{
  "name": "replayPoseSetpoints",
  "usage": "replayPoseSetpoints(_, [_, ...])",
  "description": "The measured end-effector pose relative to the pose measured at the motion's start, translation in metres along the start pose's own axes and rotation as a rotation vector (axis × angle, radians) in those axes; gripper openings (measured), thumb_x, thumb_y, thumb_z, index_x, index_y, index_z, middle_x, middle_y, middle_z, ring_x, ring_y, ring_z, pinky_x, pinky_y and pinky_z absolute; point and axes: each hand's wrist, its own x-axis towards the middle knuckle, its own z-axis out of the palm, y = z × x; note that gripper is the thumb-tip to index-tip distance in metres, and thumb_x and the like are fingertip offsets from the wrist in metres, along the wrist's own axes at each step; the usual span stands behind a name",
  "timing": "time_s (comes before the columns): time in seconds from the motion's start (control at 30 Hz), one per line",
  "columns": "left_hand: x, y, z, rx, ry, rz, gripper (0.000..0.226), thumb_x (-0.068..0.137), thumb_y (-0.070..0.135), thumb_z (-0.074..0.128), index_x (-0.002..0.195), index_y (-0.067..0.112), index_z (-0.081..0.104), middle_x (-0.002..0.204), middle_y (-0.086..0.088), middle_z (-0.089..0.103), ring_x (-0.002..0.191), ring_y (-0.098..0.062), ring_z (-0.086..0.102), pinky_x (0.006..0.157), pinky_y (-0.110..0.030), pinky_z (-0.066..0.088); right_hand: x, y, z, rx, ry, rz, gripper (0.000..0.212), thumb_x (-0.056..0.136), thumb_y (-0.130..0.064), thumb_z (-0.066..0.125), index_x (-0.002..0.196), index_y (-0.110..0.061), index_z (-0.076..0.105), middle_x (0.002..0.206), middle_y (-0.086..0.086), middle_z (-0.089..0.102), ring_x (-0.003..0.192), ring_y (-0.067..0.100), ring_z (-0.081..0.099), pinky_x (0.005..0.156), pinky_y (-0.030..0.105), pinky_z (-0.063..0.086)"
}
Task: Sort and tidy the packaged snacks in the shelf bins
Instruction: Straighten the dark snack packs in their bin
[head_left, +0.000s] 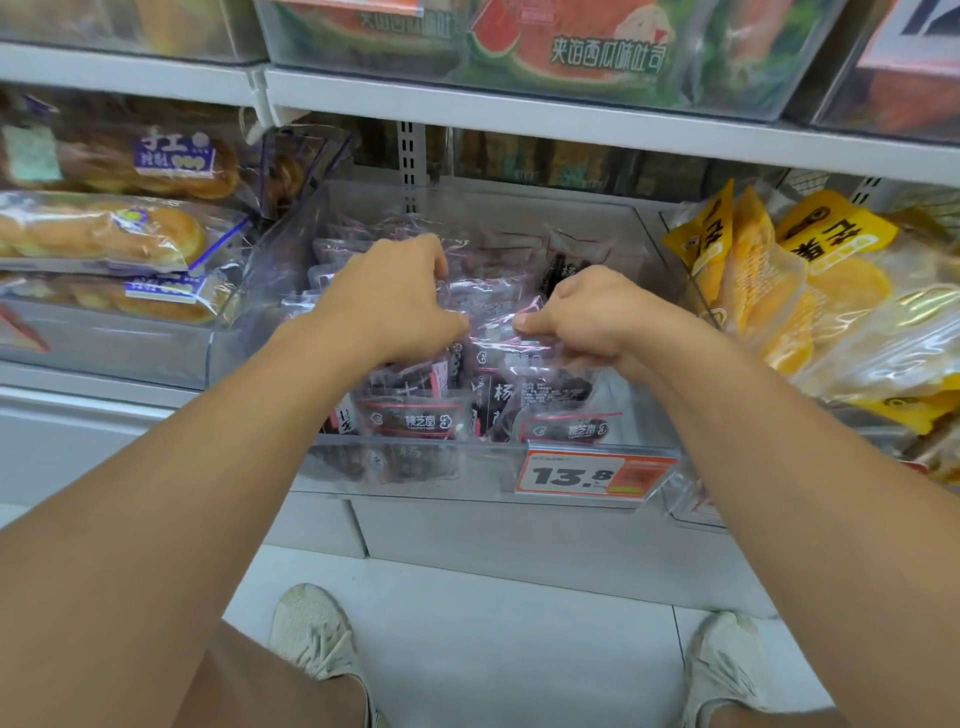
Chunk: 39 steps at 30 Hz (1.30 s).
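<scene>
A clear plastic bin (291, 244) on the middle shelf holds several dark purple snack packets (415, 415) with red-edged seals. Both my hands are inside the bin, close together. My left hand (395, 296) grips the clear packets (491, 306) at the top of the pile, with its thumb pressed on them. My right hand (587, 312) pinches the same bunch of packets from the right side, with thumb and curled fingers. More packets stand upright at the front of the bin below my hands.
Bread loaves in clear bags (104, 234) fill the bin to the left. Yellow packets (769, 275) fill the bin to the right. A price tag reading 13.8 (571, 474) hangs on the bin's front. Watermelon-print packages (545, 41) sit on the upper shelf (571, 117). My shoes (311, 629) stand on the white floor.
</scene>
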Motion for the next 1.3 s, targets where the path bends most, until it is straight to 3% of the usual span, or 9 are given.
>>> replayPoseSetpoints(0.13, [-0.001,0.0,-0.001,-0.007,-0.019,-0.013,0.035,0.086,0.044,0.064,0.113,0.024,0.055,0.083,0.004,0.067,0.085,-0.023,0.062,0.071,-0.036,0.049,-0.003,0.003,-0.001,0.268,-0.032,-0.042,0.022,0.095,-0.013,0.065,0.076,-0.011,0.054,0.084,0.012,0.064,0.053,0.016,0.067,0.056,0.029,0.06])
replayPoseSetpoints(0.23, [-0.003,-0.003,-0.001,-0.042,-0.046,-0.014,0.041,0.087,0.053,0.066,0.114,0.026,0.052,0.09,0.002,0.066,0.087,-0.023,0.062,0.078,-0.041,0.053,-0.004,0.007,-0.002,-0.041,-0.04,-0.068,0.018,0.095,-0.022,0.065,0.081,-0.012,0.061,0.073,0.006,0.062,0.064,0.02,0.065,0.06,0.034,0.055])
replayPoseSetpoints(0.37, [-0.004,-0.011,-0.007,-0.108,-0.003,0.015,0.01,0.09,0.03,0.072,0.097,0.024,0.068,0.081,0.006,0.071,0.084,-0.015,0.061,0.085,-0.037,0.053,-0.001,0.003,-0.01,-0.114,-0.028,-0.045,0.043,0.087,-0.051,0.07,0.097,-0.009,0.071,0.092,0.003,0.069,0.08,0.021,0.07,0.076,0.042,0.062])
replayPoseSetpoints(0.47, [-0.004,-0.016,-0.015,-0.077,0.026,0.033,0.006,0.086,0.022,0.077,0.081,0.025,0.075,0.076,0.007,0.071,0.08,-0.012,0.058,0.085,-0.033,0.051,0.008,0.0,-0.011,-0.137,0.148,-0.268,0.034,0.089,-0.039,0.072,0.113,-0.016,0.067,0.103,0.0,0.069,0.089,0.021,0.07,0.08,0.041,0.061])
replayPoseSetpoints(0.53, [-0.003,-0.018,-0.017,-0.054,0.014,0.04,0.008,0.086,0.022,0.077,0.081,0.026,0.073,0.08,0.004,0.071,0.077,-0.011,0.057,0.079,-0.031,0.047,0.012,-0.003,-0.007,-0.228,0.066,-0.402,0.043,0.089,-0.027,0.074,0.129,-0.02,0.062,0.105,-0.007,0.06,0.092,0.014,0.062,0.084,0.032,0.053])
replayPoseSetpoints(0.67, [0.002,-0.027,-0.013,0.015,0.03,0.058,0.022,0.088,0.008,0.072,0.078,0.026,0.065,0.084,0.002,0.067,0.069,-0.007,0.057,0.066,-0.027,0.042,0.017,-0.007,0.002,-0.356,0.043,-0.483,0.025,0.081,-0.021,0.082,0.104,-0.02,0.072,0.076,-0.013,0.053,0.066,0.003,0.05,0.067,0.022,0.041])
replayPoseSetpoints(1.03, [0.0,-0.038,-0.022,0.008,-0.01,0.123,0.028,0.083,0.006,0.078,0.069,0.028,0.067,0.076,0.008,0.07,0.079,-0.013,0.066,0.08,-0.035,0.055,0.013,-0.005,-0.005,-0.511,0.163,-0.454,0.014,0.077,-0.024,0.085,0.075,-0.017,0.072,0.073,-0.004,0.067,0.073,0.015,0.064,0.069,0.026,0.049])
replayPoseSetpoints(1.13, [0.001,-0.036,-0.021,-0.006,-0.009,0.115,0.02,0.082,0.011,0.08,0.074,0.027,0.073,0.076,0.005,0.072,0.079,-0.013,0.067,0.081,-0.037,0.055,0.015,-0.004,-0.007,-0.477,0.132,-0.404,0.026,0.076,-0.031,0.086,0.083,-0.01,0.071,0.077,0.001,0.067,0.072,0.016,0.062,0.059,0.023,0.045])
replayPoseSetpoints(1.3, [-0.004,-0.048,-0.025,-0.164,0.034,0.09,0.013,0.089,0.037,0.072,0.092,0.025,0.073,0.089,0.009,0.07,0.088,-0.011,0.063,0.081,-0.031,0.05,0.009,0.0,-0.009,-0.41,0.181,-0.332,0.046,0.083,-0.047,0.075,0.106,-0.009,0.065,0.097,0.006,0.064,0.085,0.021,0.062,0.074,0.036,0.055])
